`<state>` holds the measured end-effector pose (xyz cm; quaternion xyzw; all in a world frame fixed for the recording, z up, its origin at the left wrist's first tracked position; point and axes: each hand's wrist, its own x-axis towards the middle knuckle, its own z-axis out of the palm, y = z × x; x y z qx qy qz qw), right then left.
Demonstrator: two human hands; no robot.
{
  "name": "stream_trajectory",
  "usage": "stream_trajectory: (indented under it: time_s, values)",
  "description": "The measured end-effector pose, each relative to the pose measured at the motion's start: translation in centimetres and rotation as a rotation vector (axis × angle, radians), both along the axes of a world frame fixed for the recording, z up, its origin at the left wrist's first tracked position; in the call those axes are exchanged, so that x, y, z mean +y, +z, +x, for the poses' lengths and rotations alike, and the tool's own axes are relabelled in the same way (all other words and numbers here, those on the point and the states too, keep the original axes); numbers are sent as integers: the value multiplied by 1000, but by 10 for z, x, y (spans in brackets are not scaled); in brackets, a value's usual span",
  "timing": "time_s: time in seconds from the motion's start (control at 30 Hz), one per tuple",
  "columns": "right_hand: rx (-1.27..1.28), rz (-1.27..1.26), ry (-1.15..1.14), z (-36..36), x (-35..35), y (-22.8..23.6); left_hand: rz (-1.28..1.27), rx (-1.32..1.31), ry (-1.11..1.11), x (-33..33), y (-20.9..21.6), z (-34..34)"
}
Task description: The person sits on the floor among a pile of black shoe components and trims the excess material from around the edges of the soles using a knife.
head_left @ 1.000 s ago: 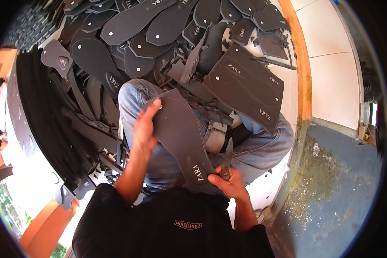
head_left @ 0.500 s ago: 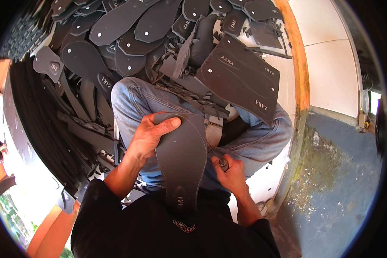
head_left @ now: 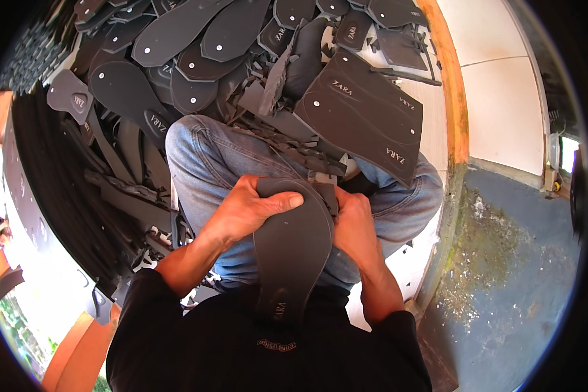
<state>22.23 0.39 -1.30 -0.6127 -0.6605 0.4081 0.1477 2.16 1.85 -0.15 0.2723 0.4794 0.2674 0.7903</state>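
A dark grey rubber sandal sole [head_left: 293, 251] lies lengthwise over my lap, its heel end toward my chest. My left hand [head_left: 248, 210] grips the sole's far left edge, fingers curled over the top of it. On the sole's right edge sits my right hand [head_left: 354, 225], closed against it; whether it also holds a small tool is hidden. My knees in blue jeans [head_left: 209, 160] are under the sole.
A big heap of cut dark soles [head_left: 176, 59] fills the floor ahead and to the left. A rectangular grey sheet [head_left: 366, 114] with sole outlines rests on my right knee. An orange border [head_left: 452, 98] and white tiles lie to the right, blue stained floor beyond.
The sole has been drawn closer to my body and lower in my lap. My left hand has slid onto its far end and my right hand has come up to its right edge.
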Motion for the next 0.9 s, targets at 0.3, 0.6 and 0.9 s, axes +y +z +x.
stream_trajectory:
  time_s: [0.3, 0.6, 0.9]
  values:
    - [25, 4, 98, 8, -1, -4, -35, 7, -6, -6, -1, 3]
    - [518, -452, -161, 20, 33, 13, 10, -28, 63, -8, -36, 18]
    - [678, 217, -724, 10, 11, 21, 498, -133, 196, -27, -86, 47]
